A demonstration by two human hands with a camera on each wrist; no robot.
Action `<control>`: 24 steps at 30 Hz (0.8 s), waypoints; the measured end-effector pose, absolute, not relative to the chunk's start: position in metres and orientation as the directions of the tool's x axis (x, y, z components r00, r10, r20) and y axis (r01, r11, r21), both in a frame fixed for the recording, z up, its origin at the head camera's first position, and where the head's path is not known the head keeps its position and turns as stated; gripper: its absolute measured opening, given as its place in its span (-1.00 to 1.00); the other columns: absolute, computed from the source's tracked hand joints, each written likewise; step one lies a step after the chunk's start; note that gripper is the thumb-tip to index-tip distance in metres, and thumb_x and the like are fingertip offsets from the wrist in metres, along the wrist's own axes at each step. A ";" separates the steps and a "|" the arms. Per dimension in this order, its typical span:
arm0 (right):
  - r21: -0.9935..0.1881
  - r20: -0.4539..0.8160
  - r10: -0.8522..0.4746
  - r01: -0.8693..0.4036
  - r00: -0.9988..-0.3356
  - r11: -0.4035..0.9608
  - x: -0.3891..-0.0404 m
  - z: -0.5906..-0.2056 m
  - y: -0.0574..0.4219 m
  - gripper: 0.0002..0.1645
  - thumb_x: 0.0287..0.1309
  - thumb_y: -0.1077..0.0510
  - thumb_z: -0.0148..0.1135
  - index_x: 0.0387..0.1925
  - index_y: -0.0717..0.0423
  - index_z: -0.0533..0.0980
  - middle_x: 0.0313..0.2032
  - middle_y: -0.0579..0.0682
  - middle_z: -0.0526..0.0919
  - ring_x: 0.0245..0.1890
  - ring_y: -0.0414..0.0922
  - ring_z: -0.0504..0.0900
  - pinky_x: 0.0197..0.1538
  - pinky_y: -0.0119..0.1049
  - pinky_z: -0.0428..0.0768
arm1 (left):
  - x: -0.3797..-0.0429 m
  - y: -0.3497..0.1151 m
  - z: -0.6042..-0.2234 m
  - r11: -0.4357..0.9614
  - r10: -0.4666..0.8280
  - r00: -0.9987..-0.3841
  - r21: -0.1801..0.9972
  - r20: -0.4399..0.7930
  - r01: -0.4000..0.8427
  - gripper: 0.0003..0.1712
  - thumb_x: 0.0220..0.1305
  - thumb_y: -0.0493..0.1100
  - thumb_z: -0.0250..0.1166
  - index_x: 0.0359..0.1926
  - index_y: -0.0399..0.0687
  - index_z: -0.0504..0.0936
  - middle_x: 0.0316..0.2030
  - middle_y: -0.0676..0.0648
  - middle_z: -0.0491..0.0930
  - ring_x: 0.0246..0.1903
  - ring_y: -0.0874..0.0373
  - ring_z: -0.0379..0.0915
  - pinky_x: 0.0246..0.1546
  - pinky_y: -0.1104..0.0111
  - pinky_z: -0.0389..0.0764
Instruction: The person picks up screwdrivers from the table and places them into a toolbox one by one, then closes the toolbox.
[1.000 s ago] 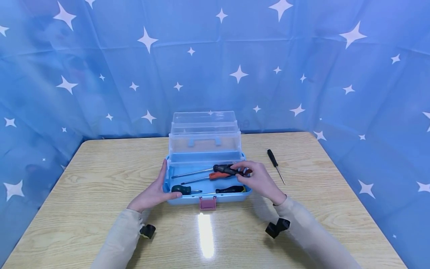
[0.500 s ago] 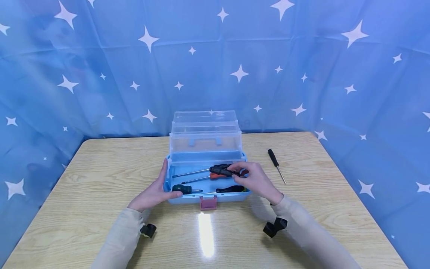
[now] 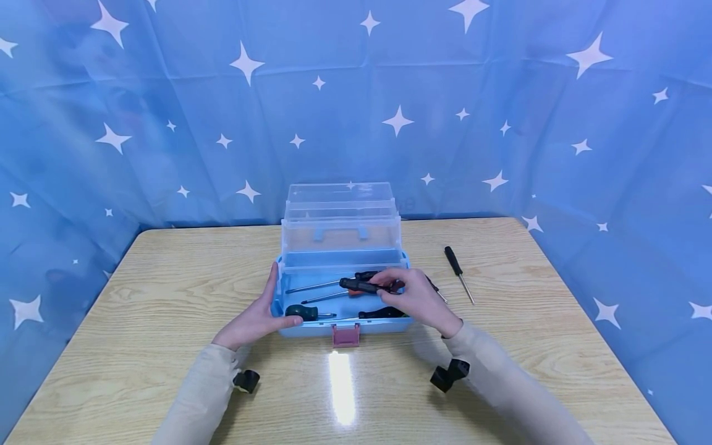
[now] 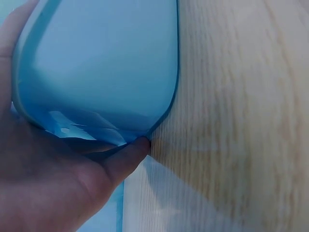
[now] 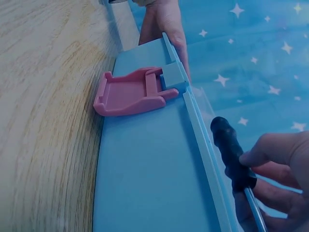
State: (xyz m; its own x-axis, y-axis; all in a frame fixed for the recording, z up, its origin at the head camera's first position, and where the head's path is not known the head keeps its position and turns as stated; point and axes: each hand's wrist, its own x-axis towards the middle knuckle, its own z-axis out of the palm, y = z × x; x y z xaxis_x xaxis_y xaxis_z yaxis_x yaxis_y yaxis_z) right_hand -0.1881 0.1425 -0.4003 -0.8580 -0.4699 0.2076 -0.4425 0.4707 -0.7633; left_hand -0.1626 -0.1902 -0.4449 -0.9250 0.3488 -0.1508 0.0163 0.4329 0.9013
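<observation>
A light-blue toolbox (image 3: 317, 330) stands at the table's middle, its clear lid (image 3: 339, 213) raised. My left hand (image 3: 253, 318) holds its left end, thumb along the front rim and fingers along the side. Over the box's right half, my right hand (image 3: 414, 296) pinches a black-handled screwdriver (image 3: 356, 285), handle end pointing left; its metal shaft (image 5: 254, 208) shows in the right wrist view. Inside lie a stubby green-handled screwdriver (image 3: 301, 313), a black-handled one (image 3: 381, 313) along the front, an orange-handled one (image 3: 354, 292) and another dark-handled one (image 3: 365, 275) farther back, partly covered by my hand.
Another black-handled screwdriver (image 3: 453, 261) lies on the wooden table (image 3: 167, 296), right of the box. A dark piece with a metal tip (image 3: 443, 299) shows just beyond my right hand. The pink latch (image 3: 346, 336) hangs open at the front. A starry blue curtain (image 3: 334, 123) rises behind.
My right hand has shifted a little to the left with the screwdriver, uncovering a dark piece with a metal tip to its right. The left hand keeps its place on the toolbox.
</observation>
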 end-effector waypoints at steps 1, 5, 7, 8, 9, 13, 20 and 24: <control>-0.760 0.213 -0.475 -0.450 -0.854 0.469 -0.188 -0.400 0.142 -0.73 0.14 0.31 0.24 -0.12 0.07 0.67 -0.22 -0.10 0.67 -0.30 -0.19 0.57 -0.27 -0.21 0.56 | -0.163 -0.190 -0.445 0.435 0.348 -0.925 0.900 -0.153 0.015 0.40 0.14 0.02 0.43 0.46 0.24 -0.63 0.48 -0.20 -0.55 0.42 -0.31 -0.51 0.27 -0.27 -0.18; -0.749 0.225 -0.497 -0.475 -0.838 0.462 -0.189 -0.400 0.139 -0.73 0.15 0.31 0.23 -0.10 0.09 0.66 -0.20 -0.09 0.68 -0.28 -0.20 0.58 -0.24 -0.21 0.58 | -0.162 -0.191 -0.444 0.437 0.348 -0.924 0.899 -0.156 0.013 0.40 0.14 0.02 0.43 0.46 0.25 -0.63 0.48 -0.20 -0.55 0.42 -0.31 -0.49 0.27 -0.27 -0.17; -0.747 0.225 -0.503 -0.479 -0.835 0.461 -0.189 -0.400 0.138 -0.72 0.15 0.31 0.22 -0.10 0.10 0.66 -0.19 -0.08 0.68 -0.27 -0.20 0.58 -0.24 -0.21 0.58 | -0.162 -0.190 -0.444 0.438 0.347 -0.924 0.899 -0.159 0.009 0.40 0.14 0.02 0.43 0.46 0.27 -0.63 0.48 -0.19 -0.55 0.42 -0.31 -0.49 0.27 -0.26 -0.17; -0.745 0.224 -0.505 -0.481 -0.834 0.462 -0.189 -0.400 0.137 -0.72 0.14 0.32 0.22 -0.10 0.09 0.66 -0.19 -0.08 0.68 -0.27 -0.20 0.58 -0.24 -0.22 0.58 | -0.162 -0.190 -0.444 0.437 0.347 -0.924 0.899 -0.159 0.009 0.40 0.14 0.02 0.43 0.46 0.26 -0.63 0.48 -0.19 -0.54 0.42 -0.30 -0.49 0.28 -0.26 -0.17; -0.744 0.223 -0.505 -0.481 -0.834 0.464 -0.189 -0.400 0.136 -0.72 0.14 0.32 0.21 -0.10 0.09 0.66 -0.19 -0.09 0.68 -0.27 -0.20 0.58 -0.25 -0.22 0.58 | -0.162 -0.190 -0.444 0.437 0.347 -0.924 0.899 -0.160 0.008 0.40 0.14 0.02 0.43 0.46 0.26 -0.63 0.48 -0.19 -0.54 0.42 -0.31 -0.49 0.28 -0.26 -0.17; -0.744 0.229 -0.506 -0.485 -0.831 0.459 -0.189 -0.401 0.133 -0.73 0.12 0.34 0.22 -0.13 0.10 0.66 -0.22 -0.10 0.68 -0.32 -0.20 0.55 -0.26 -0.24 0.57 | -0.162 -0.190 -0.445 0.437 0.345 -0.924 0.899 -0.166 0.002 0.39 0.15 0.01 0.42 0.46 0.25 -0.63 0.48 -0.20 -0.54 0.42 -0.31 -0.50 0.27 -0.27 -0.17; -0.752 0.226 -0.517 -0.485 -0.826 0.446 -0.189 -0.402 0.126 -0.73 0.09 0.35 0.23 -0.14 0.14 0.67 -0.26 -0.08 0.67 -0.31 -0.17 0.56 -0.23 -0.27 0.58 | -0.162 -0.190 -0.445 0.442 0.341 -0.926 0.897 -0.163 0.005 0.39 0.14 0.03 0.42 0.46 0.24 -0.62 0.49 -0.19 -0.52 0.42 -0.31 -0.49 0.26 -0.28 -0.15; -0.763 0.196 -0.532 -0.469 -0.824 0.444 -0.189 -0.404 0.122 -0.72 0.12 0.35 0.23 -0.11 0.16 0.65 -0.25 -0.06 0.66 -0.27 -0.15 0.57 -0.22 -0.26 0.57 | -0.162 -0.190 -0.445 0.443 0.342 -0.926 0.896 -0.160 0.009 0.39 0.14 0.04 0.42 0.46 0.24 -0.62 0.49 -0.19 -0.53 0.42 -0.31 -0.49 0.26 -0.28 -0.15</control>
